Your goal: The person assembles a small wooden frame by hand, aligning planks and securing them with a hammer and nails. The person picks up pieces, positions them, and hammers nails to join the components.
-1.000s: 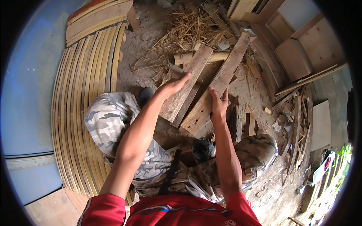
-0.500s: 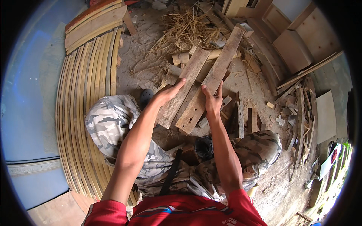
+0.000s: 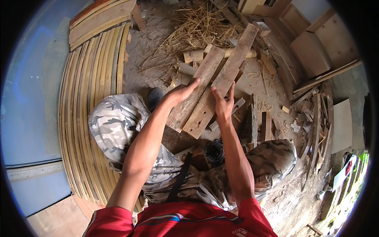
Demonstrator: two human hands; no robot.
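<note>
Two rough wooden planks lie side by side at a slant in front of me, held above the littered ground. My left hand (image 3: pixel 180 94) grips the shorter left plank (image 3: pixel 196 90) along its outer edge, thumb on top. The longer right plank (image 3: pixel 233 68) reaches further away, and its near end has small dark holes. My right hand (image 3: pixel 224 102) holds that one by its right edge, thumb on its upper face and fingers underneath. At their near ends the planks' inner edges meet or nearly meet; a narrow dark gap shows further up.
A row of long wooden slats (image 3: pixel 89 75) runs along my left beside a blue surface (image 3: pixel 33 98). Dry straw (image 3: pixel 199 27) is heaped at the far side. Wood offcuts (image 3: pixel 267 124) and loose boards (image 3: pixel 316 126) lie to the right. A dark clog (image 3: pixel 155 98) shows by my left knee.
The two planks have come closer together, narrowing the gap between them. Both hands keep their grip, and the view has shifted slightly.
</note>
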